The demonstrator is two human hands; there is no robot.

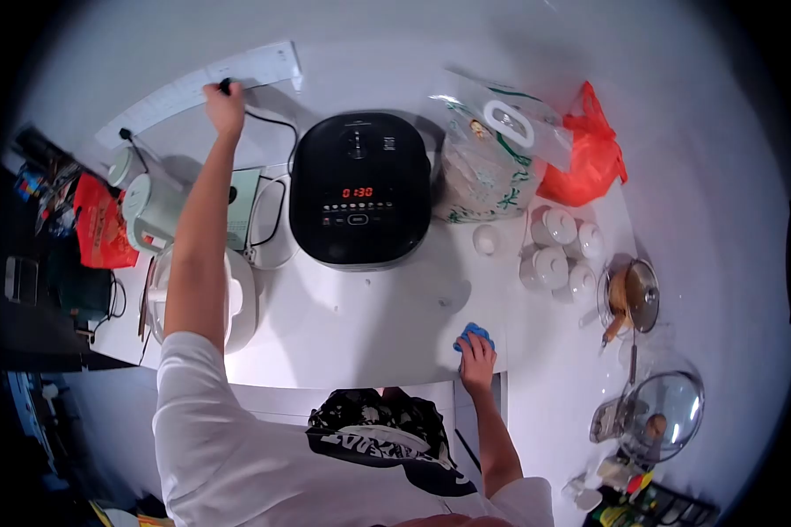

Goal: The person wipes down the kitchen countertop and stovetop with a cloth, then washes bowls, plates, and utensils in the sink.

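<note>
Blue cloth (475, 329) sits bunched in my right grip (476, 356) by the near edge of the bench (325, 338), while beyond, left of the black cooker (359, 237), I see my left grip (225, 105) closed around a black plug (226, 86).

White T-shirt (264, 474) | short sleeves (191, 358) | black print (435, 479) | bare hands (226, 110)

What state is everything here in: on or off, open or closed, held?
Rice cooker: closed, display lit at 0:30
Black plug: in left hand, at the wall socket strip; insertion unclear
Blue cloth: bunched under right hand
Rice bag: upright
Electric kettle: upright; power unclear
</note>
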